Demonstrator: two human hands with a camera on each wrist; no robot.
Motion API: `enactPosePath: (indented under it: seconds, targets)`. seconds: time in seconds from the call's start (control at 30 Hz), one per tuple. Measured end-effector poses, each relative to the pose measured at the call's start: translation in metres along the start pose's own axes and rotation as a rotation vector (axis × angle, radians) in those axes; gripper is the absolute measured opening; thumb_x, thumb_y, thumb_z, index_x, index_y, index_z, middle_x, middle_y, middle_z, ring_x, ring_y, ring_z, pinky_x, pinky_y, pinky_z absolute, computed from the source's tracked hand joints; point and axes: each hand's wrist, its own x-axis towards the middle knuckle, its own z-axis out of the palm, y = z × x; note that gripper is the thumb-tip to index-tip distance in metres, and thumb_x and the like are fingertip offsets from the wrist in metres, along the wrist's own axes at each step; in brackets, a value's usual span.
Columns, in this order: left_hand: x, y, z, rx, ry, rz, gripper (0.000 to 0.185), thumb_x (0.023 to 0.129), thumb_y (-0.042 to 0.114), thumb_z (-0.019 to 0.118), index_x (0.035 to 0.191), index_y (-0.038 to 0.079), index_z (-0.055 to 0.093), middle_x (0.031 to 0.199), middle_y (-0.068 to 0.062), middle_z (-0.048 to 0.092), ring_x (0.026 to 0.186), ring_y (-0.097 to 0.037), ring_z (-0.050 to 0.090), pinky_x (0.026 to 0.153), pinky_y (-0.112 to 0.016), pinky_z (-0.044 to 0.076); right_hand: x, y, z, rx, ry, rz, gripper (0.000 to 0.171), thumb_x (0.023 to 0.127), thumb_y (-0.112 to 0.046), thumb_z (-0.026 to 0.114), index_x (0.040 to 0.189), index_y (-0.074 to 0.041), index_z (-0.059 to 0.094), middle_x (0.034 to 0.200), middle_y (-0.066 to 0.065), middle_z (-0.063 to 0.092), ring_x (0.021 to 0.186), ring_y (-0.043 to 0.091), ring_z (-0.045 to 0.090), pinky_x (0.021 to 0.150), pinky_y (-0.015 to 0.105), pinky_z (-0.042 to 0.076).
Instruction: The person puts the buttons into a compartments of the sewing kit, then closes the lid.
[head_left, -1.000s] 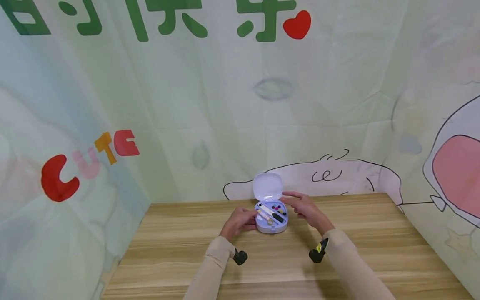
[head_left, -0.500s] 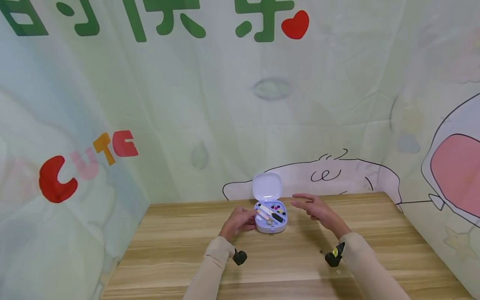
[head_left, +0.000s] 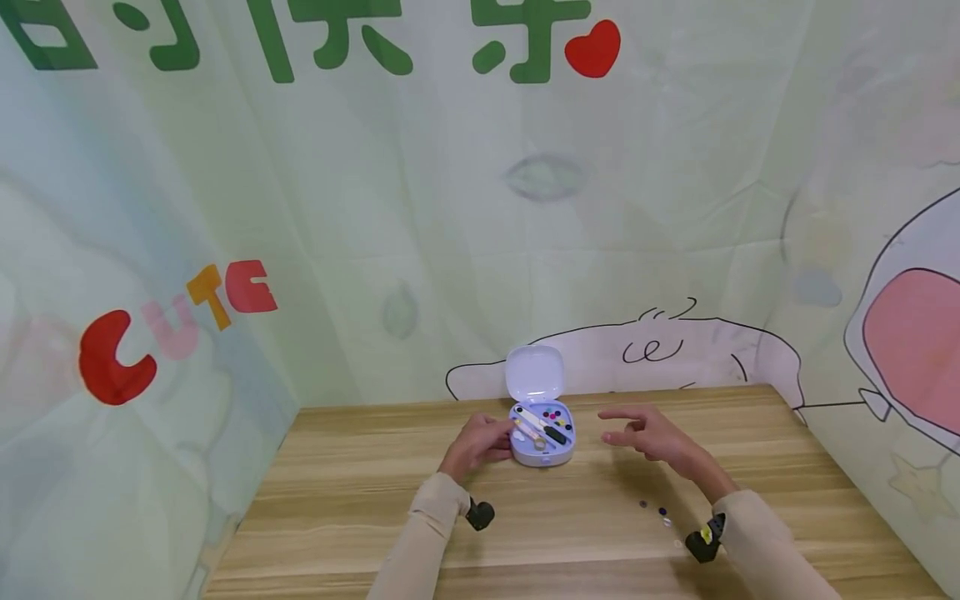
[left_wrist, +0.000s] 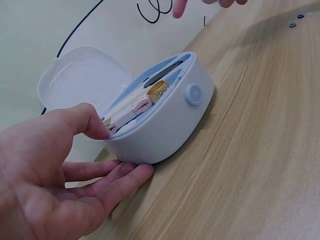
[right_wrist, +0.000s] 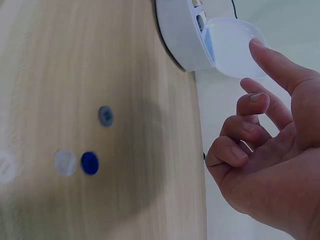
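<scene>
A small pale-blue sewing kit box (head_left: 542,454) stands on the table with its lid (head_left: 535,372) raised. My left hand (head_left: 480,442) holds it at the left side, thumb over the rim and fingers low against the wall. Inside lie a gold thimble (left_wrist: 157,91), a rolled tape measure (left_wrist: 141,104), a black-handled tool (head_left: 555,434) and several small coloured pieces (head_left: 553,414). To the right of the box, my right hand (head_left: 652,437) hovers with nothing in it, index finger and thumb extended, the others loosely curled. Below it lie a grey-blue button (right_wrist: 105,115), a dark blue button (right_wrist: 89,163) and a clear button (right_wrist: 65,162).
Another pale button (right_wrist: 6,166) lies nearer the person on the wooden table (head_left: 360,500). A printed cloth backdrop (head_left: 420,208) rises right behind the table's far edge, close to the raised lid, and also along both sides.
My right hand has moved from the box's right rim out to the right and nearer the person. Buttons now show on the table by that wrist. The left hand and box stay put.
</scene>
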Motion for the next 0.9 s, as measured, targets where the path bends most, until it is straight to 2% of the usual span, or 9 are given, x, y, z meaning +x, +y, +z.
enactPosePath:
  seconds: [0.27,0.47,0.57,0.77,0.9]
  targets:
    - [-0.002,0.001,0.001,-0.003,0.004,0.000,0.028,0.098,0.012,0.065,0.114,-0.011,0.063,0.103,-0.018,0.069,0.089,-0.022,0.067,0.085,-0.037,0.063,-0.023,0.011,-0.002,-0.016,-0.009,-0.019,0.053,0.095,-0.029,0.076,0.141,-0.006,0.063,0.080,0.004,0.055,0.068,0.017,0.044,0.053,0.024,0.036]
    - [-0.002,0.001,0.001,-0.002,0.002,-0.001,0.028,0.099,0.013,0.064,0.114,-0.011,0.064,0.104,-0.018,0.069,0.089,-0.022,0.068,0.085,-0.037,0.063,-0.041,0.020,-0.004,-0.010,-0.074,-0.097,0.052,0.094,-0.022,0.077,0.138,0.001,0.063,0.078,0.003,0.057,0.069,0.014,0.047,0.057,0.023,0.038]
    - [-0.001,0.002,0.001,0.001,0.003,-0.010,0.027,0.099,0.013,0.064,0.114,-0.010,0.065,0.103,-0.018,0.070,0.089,-0.022,0.068,0.084,-0.036,0.064,-0.048,0.025,-0.005,-0.002,-0.100,-0.106,0.052,0.092,-0.021,0.079,0.136,0.002,0.064,0.077,0.001,0.056,0.068,0.011,0.047,0.057,0.022,0.038]
    - [-0.001,0.001,0.001,0.012,0.006,-0.008,0.028,0.099,0.013,0.064,0.115,-0.010,0.065,0.104,-0.018,0.070,0.090,-0.023,0.068,0.085,-0.037,0.063,-0.057,0.035,-0.005,-0.039,-0.126,-0.146,0.041,0.090,-0.014,0.081,0.127,0.002,0.071,0.073,0.001,0.055,0.065,0.007,0.044,0.054,0.020,0.034]
    - [-0.001,0.001,0.000,0.003,0.006,-0.003,0.029,0.099,0.012,0.064,0.116,-0.011,0.064,0.104,-0.018,0.070,0.089,-0.022,0.068,0.086,-0.038,0.063,-0.063,0.043,-0.001,-0.091,-0.120,-0.198,0.035,0.088,-0.015,0.082,0.119,-0.001,0.075,0.071,-0.003,0.055,0.062,0.004,0.043,0.051,0.019,0.034]
